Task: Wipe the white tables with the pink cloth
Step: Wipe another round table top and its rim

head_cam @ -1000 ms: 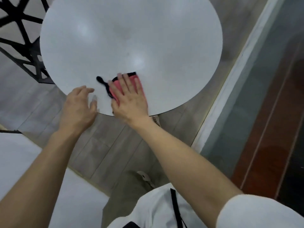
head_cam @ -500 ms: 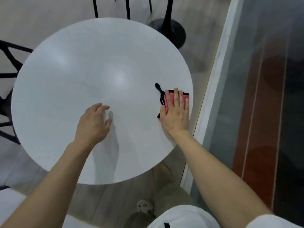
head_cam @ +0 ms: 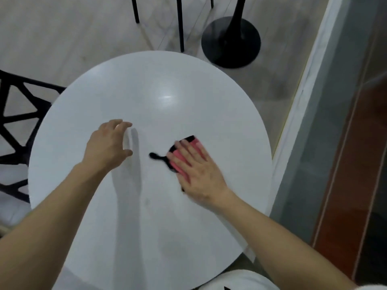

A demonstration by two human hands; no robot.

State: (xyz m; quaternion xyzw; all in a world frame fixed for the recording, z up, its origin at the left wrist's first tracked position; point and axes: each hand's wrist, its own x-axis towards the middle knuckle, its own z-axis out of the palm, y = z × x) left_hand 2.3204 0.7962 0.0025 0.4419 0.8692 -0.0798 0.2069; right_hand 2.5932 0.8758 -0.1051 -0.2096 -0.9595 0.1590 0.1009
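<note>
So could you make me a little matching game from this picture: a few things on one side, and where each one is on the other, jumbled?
Things:
1 pink cloth
2 left hand
3 black chair
4 black round base

Places:
a on the floor beyond the far edge of the white table
b under the flat fingers of the right hand
c beside the table's left edge
d over the tabletop, holding nothing

Pairs: 1-b, 2-d, 3-c, 4-a.

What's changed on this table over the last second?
The right hand slid the pink cloth from the near rim of the white table to its right rim, then inward. The left hand moved from the near rim to the middle. Same: right hand flat on the cloth, left hand empty.
</note>
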